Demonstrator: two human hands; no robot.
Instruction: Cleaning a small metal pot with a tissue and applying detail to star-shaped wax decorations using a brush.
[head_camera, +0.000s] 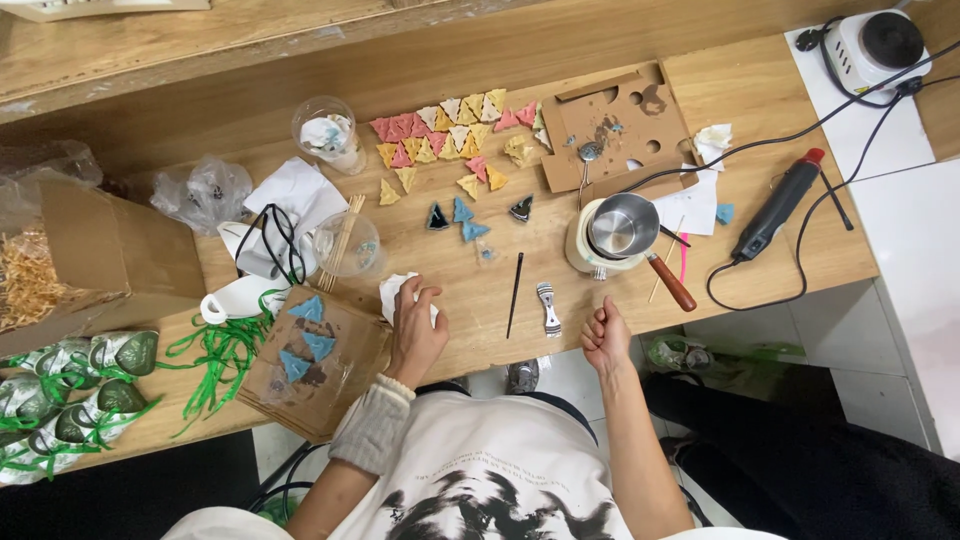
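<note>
Across the long wooden table (780, 240), the work was laid out in zones, and it read as a craft bench kept within arm's reach. At the far left sat an open cardboard box (110, 250) with straw-like filler, probably for packing, and beside it green ribbons (225, 355) spilled over the edge. A flat cardboard piece (330, 385) near the person's left side carried three blue triangles (305, 335), likely set apart from the rest to dry or cool. Further back, the main batch of pink, yellow and cream triangles (445, 135) lay spread in loose rows, none stacked (sensible if they were soft or tacky). A small metal pot (620, 225) with a wooden handle stood on its cream base, close to the right, and a heat gun (775, 205) lay with its cord trailing off.

Now the hands. The left hand (415, 330) rested on a crumpled white tissue (397, 292), fingers curled down over it, pressing or gripping it against the table. The right hand (605, 335) hung at the table's near edge, closed into a loose fist, thumb tucked up; whether it held anything inside, I could not tell. A thin black stick (515, 293) lay between the hands.
</note>
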